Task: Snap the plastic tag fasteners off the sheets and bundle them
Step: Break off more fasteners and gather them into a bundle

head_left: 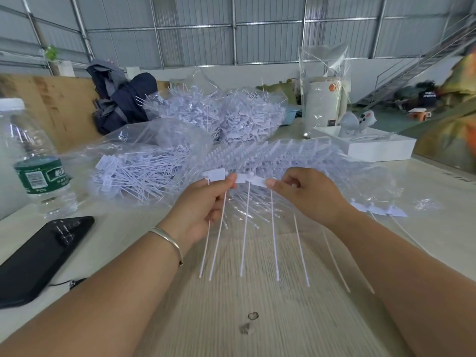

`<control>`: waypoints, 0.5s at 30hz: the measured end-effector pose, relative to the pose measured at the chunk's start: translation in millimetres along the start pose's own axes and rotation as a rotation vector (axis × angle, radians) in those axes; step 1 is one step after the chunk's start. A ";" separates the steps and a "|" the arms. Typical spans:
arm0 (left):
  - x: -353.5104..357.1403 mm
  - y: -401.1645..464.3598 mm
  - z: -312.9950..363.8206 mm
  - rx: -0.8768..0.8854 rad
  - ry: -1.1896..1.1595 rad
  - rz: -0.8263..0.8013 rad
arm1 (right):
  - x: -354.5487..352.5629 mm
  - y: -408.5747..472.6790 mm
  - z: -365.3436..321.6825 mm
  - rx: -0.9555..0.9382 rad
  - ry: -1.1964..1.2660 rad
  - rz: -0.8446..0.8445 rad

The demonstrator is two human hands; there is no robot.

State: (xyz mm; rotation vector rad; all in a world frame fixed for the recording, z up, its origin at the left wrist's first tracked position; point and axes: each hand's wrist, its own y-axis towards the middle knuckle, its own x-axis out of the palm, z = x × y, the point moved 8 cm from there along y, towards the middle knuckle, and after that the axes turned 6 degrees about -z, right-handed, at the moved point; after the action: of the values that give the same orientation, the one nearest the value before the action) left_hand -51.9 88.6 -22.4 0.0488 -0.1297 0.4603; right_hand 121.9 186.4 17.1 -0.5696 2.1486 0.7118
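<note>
Fastener strip (248, 179) pinched between left hand (206, 202) and right hand (306, 194) (mid-snap); next, probably twist one tag free.

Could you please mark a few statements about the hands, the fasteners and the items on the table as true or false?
1. Both hands pinch the strip of tag fasteners, left hand and right hand. True.
2. The phone lies to the right of the hands. False: it lies to the left.
3. The water bottle stands upright. True.
4. The left wrist is bare. False: it wears a bracelet.
5. The fastener tails hang downward. True.
</note>
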 end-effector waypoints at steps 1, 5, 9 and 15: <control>0.2 0.0 -0.9 -0.018 -0.022 -0.013 | -1.0 -0.3 -0.3 0.005 0.032 0.017; 6.8 -0.9 -5.4 -0.087 -0.114 -0.081 | -8.1 -2.9 0.2 0.018 0.083 0.140; 17.2 -3.5 -1.7 -0.087 -0.286 -0.151 | -10.3 -4.4 -6.5 -0.084 0.282 0.164; 37.2 -11.0 4.7 -0.067 -0.473 -0.325 | -7.5 -8.5 -22.2 -0.233 0.446 0.159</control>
State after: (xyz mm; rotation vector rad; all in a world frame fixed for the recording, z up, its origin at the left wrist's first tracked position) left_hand -14.5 94.8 -12.9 0.1111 -0.5922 0.1119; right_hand 119.4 166.9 32.3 -0.7409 2.5619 1.0078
